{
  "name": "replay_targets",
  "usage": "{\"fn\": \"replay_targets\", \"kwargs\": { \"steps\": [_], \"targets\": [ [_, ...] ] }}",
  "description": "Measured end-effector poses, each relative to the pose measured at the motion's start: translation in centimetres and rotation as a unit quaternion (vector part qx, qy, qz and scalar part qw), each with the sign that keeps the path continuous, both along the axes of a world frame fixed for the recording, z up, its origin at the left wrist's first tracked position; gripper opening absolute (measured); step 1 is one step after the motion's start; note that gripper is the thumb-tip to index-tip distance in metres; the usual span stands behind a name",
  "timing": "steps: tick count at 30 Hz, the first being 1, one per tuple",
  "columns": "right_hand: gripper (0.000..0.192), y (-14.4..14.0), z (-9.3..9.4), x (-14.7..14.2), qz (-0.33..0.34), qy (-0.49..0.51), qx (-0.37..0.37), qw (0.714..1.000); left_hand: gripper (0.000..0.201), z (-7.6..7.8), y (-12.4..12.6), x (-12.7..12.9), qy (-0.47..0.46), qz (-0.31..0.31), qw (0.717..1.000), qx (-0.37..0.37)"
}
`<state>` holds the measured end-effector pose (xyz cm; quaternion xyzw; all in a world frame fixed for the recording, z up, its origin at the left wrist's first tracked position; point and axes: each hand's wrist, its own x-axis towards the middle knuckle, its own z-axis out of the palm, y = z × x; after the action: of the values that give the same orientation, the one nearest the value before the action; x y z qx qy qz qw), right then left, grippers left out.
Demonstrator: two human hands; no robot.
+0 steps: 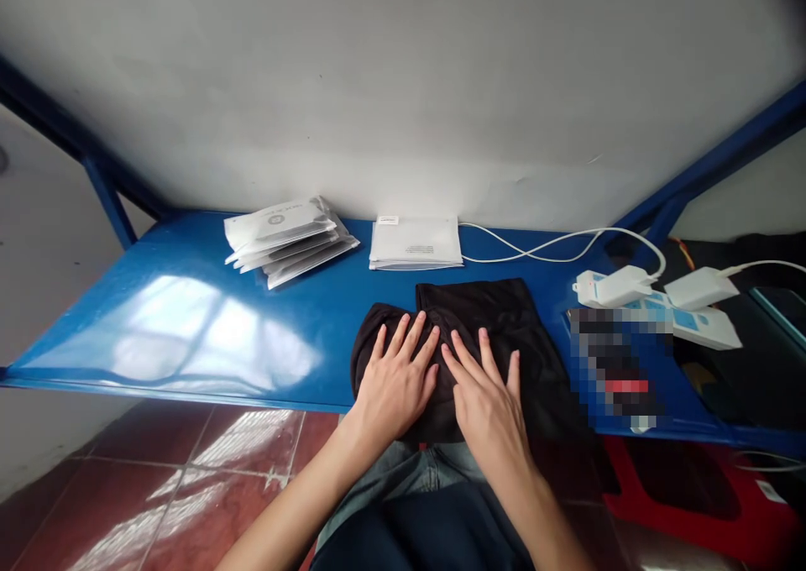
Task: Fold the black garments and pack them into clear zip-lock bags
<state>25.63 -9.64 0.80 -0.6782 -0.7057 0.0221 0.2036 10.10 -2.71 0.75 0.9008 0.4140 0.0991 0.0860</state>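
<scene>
Both open hands, the left hand point(395, 384) and right hand point(486, 401), are pressing the black cloth point(497, 319) flat; smoothing outward evenly seems best.

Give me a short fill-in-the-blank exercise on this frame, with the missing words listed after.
1. Both hands, the left hand and the right hand, lie flat on a ____ garment.
2. The table is coloured ____.
3. The fanned packets lie to the ____ of the neat white stack.

Missing words: black; blue; left
</scene>
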Motion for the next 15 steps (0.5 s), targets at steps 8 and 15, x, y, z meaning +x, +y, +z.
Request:
{"fn": "replay_targets", "kwargs": {
  "steps": [8,15],
  "targets": [
    [0.059,3.0,1.7,-2.6,0.069,0.085,-0.024,0.994,0.058,0.2,1.8,-2.8,-0.116,-0.036,0.983,-0.137],
    [0.083,2.8,-0.7,-3.4,0.053,0.131,-0.036,0.989,0.056,-2.1,1.8,-5.0,-0.138,0.04,0.988,-0.047]
  ]
}}
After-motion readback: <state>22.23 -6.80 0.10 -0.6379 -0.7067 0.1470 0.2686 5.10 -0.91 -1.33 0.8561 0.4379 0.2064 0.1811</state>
